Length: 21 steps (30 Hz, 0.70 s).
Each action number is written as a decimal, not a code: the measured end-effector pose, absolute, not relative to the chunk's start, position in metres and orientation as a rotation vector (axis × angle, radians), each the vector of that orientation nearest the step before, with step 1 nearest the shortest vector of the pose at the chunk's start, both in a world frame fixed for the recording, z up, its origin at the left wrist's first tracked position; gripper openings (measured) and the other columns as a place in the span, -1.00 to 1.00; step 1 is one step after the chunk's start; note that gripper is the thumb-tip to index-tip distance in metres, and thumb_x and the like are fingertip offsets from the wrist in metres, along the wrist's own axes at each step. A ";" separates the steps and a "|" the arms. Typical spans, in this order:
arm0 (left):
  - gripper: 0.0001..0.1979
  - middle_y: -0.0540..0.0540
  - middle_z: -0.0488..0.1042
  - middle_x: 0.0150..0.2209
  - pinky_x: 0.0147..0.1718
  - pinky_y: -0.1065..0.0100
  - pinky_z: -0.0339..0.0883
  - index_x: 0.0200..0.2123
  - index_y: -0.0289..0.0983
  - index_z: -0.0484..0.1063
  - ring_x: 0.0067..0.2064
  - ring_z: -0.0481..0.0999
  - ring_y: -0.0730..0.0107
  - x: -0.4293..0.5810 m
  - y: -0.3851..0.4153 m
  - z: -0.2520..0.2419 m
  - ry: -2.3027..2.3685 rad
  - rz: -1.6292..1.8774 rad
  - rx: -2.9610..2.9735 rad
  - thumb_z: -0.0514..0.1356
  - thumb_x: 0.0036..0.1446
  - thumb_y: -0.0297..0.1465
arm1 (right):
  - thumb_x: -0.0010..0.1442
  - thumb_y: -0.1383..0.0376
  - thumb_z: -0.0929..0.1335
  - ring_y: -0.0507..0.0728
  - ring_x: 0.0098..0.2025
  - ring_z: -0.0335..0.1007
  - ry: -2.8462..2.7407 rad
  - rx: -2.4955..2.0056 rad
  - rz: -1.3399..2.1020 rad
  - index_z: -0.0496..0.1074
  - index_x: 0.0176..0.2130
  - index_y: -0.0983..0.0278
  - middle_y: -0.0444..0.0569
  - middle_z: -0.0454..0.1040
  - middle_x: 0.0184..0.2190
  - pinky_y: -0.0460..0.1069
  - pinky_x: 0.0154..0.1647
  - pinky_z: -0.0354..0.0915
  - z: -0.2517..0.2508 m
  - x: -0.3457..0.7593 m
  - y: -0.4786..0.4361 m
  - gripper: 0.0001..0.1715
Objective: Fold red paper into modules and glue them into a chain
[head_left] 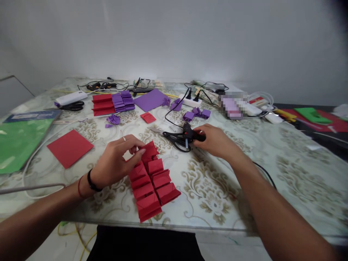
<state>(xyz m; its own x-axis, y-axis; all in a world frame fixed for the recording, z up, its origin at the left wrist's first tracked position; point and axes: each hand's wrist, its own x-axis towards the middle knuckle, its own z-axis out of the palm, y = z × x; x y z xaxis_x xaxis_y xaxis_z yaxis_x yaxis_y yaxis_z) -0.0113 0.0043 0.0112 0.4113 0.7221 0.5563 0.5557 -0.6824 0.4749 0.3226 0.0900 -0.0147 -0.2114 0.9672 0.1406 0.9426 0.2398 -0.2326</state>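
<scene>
My left hand (121,156) pinches the top end of a red folded-paper piece (156,185), a double row of pleated segments lying near the table's front edge. Its thumb and forefinger close on the upper segment. My right hand (210,139) is wrapped round the handle of a black glue gun (189,133), from which a pale glue stick pokes out. Black-handled scissors (174,137) lie beside and partly under the glue gun, blades toward the left. A small red folded square (148,117) rests farther back.
A red paper square (70,148) and green sheets (25,141) are on the left. Red and purple pleated paper (123,101), a purple sheet (150,100) and a power strip (191,101) sit at the back. Cables cross the patterned tabletop (217,203).
</scene>
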 end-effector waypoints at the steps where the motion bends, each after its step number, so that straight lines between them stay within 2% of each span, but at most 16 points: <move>1: -0.93 -0.07 0.63 -0.27 -0.26 0.36 0.45 -0.17 -0.27 0.54 -0.29 0.59 0.39 -0.012 0.004 0.011 1.142 1.134 2.454 0.25 0.32 -0.49 | 0.06 0.33 0.46 0.32 -0.10 0.59 -2.225 -1.800 0.124 0.60 -0.02 0.36 0.20 0.62 -0.07 0.11 -0.02 0.45 -0.012 0.322 0.089 -0.55; 4: -0.92 -0.05 0.65 -0.27 -0.28 0.36 0.46 -0.13 -0.24 0.54 -0.32 0.60 0.39 -0.012 0.005 0.009 1.212 1.148 2.434 0.27 0.32 -0.46 | 0.07 0.30 0.44 0.34 -0.13 0.59 -2.012 -1.803 0.100 0.59 -0.02 0.34 0.17 0.64 -0.10 0.12 -0.08 0.44 -0.001 0.320 0.082 -0.55; 7: -0.83 -0.05 0.66 -0.28 -0.27 0.35 0.50 -0.03 -0.23 0.53 -0.29 0.64 0.35 -0.013 0.006 0.007 1.253 1.184 2.337 0.28 0.31 -0.42 | 0.17 0.17 0.40 0.31 -0.28 0.56 -1.809 -1.783 0.221 0.61 -0.13 0.31 0.08 0.64 -0.31 0.09 -0.28 0.41 0.012 0.318 0.071 -0.66; 9: -0.79 -0.07 0.65 -0.27 -0.24 0.34 0.54 0.01 -0.24 0.52 -0.24 0.66 0.32 -0.013 0.006 0.006 1.241 1.216 2.261 0.28 0.31 -0.42 | 0.20 0.01 0.40 0.26 -0.37 0.51 -1.846 -1.733 0.391 0.61 -0.24 0.30 0.02 0.58 -0.44 0.05 -0.39 0.35 0.019 0.316 0.063 -0.59; 12: -0.76 -0.09 0.64 -0.24 -0.20 0.33 0.57 0.04 -0.25 0.49 -0.21 0.67 0.31 -0.013 0.007 0.005 1.203 1.218 2.174 0.26 0.31 -0.44 | 0.09 -0.16 0.46 0.18 -0.48 0.41 -1.949 -1.686 0.667 0.62 -0.30 0.27 -0.08 0.48 -0.57 0.01 -0.50 0.29 0.025 0.313 0.053 -0.45; 16: -0.72 -0.08 0.62 -0.21 -0.15 0.35 0.60 0.09 -0.23 0.46 -0.17 0.67 0.34 -0.013 0.007 0.003 1.087 1.155 2.078 0.26 0.33 -0.45 | -0.05 -0.10 0.57 0.17 -0.43 0.48 -2.033 -1.490 0.967 0.64 -0.18 0.20 -0.13 0.56 -0.47 0.00 -0.42 0.42 0.023 0.304 0.046 -0.45; 19: -0.70 -0.07 0.58 -0.16 -0.16 0.39 0.59 0.11 -0.19 0.42 -0.15 0.65 0.38 -0.013 0.006 0.001 0.974 1.090 2.018 0.26 0.34 -0.45 | 0.02 0.01 0.55 0.14 -0.43 0.46 -2.129 -1.292 1.111 0.62 -0.22 0.23 -0.12 0.58 -0.45 -0.02 -0.40 0.43 0.017 0.294 0.044 -0.58; 21: -0.72 -0.06 0.53 -0.18 -0.25 0.42 0.57 0.09 -0.19 0.38 -0.23 0.62 0.42 -0.011 0.006 -0.001 0.946 1.061 1.973 0.25 0.34 -0.45 | 0.08 0.08 0.52 0.10 -0.47 0.40 -2.175 -1.189 1.186 0.60 -0.26 0.25 -0.13 0.55 -0.48 -0.05 -0.45 0.39 0.012 0.288 0.043 -0.69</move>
